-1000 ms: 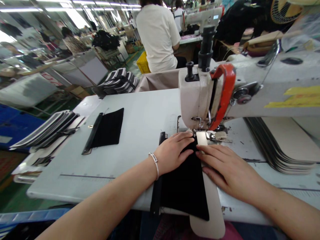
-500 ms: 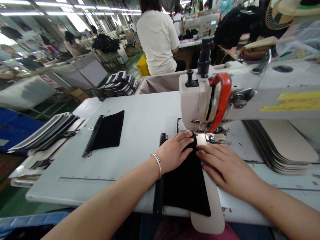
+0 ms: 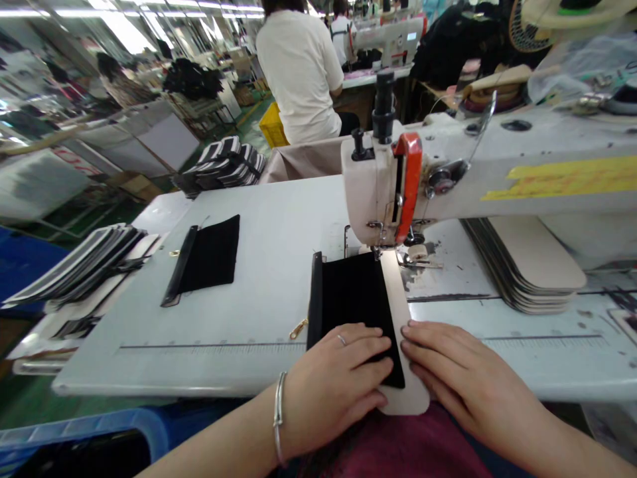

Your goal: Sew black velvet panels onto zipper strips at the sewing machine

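Observation:
A black fabric piece [image 3: 351,290] lies on a beige rounded panel [image 3: 395,282], its far end at the needle area of the sewing machine [image 3: 371,192]. Along the fabric's left side runs a dark strip [image 3: 314,299], with a gold zipper pull [image 3: 298,328] beside it. My left hand [image 3: 343,372] rests flat over the near part of the fabric, fingers extended. My right hand [image 3: 452,365] lies with stretched fingers against the panel's right edge. Both are open.
A second black piece with a dark strip [image 3: 209,255] lies left on the white table [image 3: 269,226]. Beige panels [image 3: 537,259] are stacked under the machine arm. Striped bundles [image 3: 84,262] sit at far left. A person in a white shirt [image 3: 298,73] sits ahead.
Both hands have moved back towards me along the work, the left more than the right. Fabric and panel have shifted slightly forward under the machine. The gold zipper pull has come into view.

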Demonstrator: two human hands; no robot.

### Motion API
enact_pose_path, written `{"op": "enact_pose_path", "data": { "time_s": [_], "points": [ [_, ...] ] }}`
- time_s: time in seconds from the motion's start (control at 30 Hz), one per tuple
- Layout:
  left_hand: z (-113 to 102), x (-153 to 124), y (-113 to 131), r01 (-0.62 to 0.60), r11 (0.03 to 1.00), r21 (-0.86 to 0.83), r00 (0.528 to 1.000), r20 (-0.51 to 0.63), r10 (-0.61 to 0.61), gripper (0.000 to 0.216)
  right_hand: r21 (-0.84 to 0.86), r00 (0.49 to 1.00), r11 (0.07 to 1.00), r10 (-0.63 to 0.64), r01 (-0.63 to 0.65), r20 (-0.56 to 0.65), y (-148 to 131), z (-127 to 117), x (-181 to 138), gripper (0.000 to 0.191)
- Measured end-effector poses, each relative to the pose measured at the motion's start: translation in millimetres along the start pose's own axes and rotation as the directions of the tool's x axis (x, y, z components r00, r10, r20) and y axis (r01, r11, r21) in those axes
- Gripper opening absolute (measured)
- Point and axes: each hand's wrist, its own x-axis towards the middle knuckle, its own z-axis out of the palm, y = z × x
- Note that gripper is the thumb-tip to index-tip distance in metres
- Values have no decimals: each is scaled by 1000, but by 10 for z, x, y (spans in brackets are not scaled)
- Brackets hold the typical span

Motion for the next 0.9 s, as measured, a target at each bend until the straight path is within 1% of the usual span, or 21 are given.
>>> {"op": "enact_pose_path", "data": {
  "time_s": [0.07,0.13,0.33,0.47,0.53,0.57,0.63,0.67,0.7,0.73,0.8,0.9],
  "points": [
    [52,-90,142,-26,999,28,996,-79,29,20,22,1000,1000,7,-6,-24,-60,20,-130,39],
    [93,-118,189,-40,997,72,992,-120,48,21,47,999,999,9,-8,-41,-68,40,-186,40],
    [132,-121,143,-83,988,131,990,-106,97,20,59,998,998,-3,6,-55,-18,53,-156,40],
    [171,-145,177,-55,990,127,990,-119,70,21,25,1000,1000,-1,2,-20,-55,43,-151,39],
    [156,-127,190,-31,994,102,992,-115,43,21,5,1000,1000,-25,25,14,-94,40,-146,44],
    [135,-104,181,-21,998,62,993,-112,28,19,-3,998,999,-47,47,28,-114,38,-140,48],
    [81,-27,120,6,999,-54,993,-121,-12,17,-9,994,995,-97,97,43,-145,34,-123,52],
    [56,24,66,30,996,-90,991,-130,-42,18,-11,992,993,-114,115,44,-154,31,-114,53],
    [38,80,0,58,994,-92,988,-134,-70,20,-13,991,992,-126,127,42,-158,29,-105,53],
    [29,138,-74,87,995,-57,986,-135,-94,24,-16,990,991,-135,135,38,-158,26,-96,53],
    [40,243,-219,122,989,78,988,-106,-114,33,-27,989,989,-145,146,37,-150,20,-81,53],
    [89,347,-367,107,971,212,994,-38,-101,36,-54,986,985,-162,164,38,-132,11,-56,51]
  ]
}}
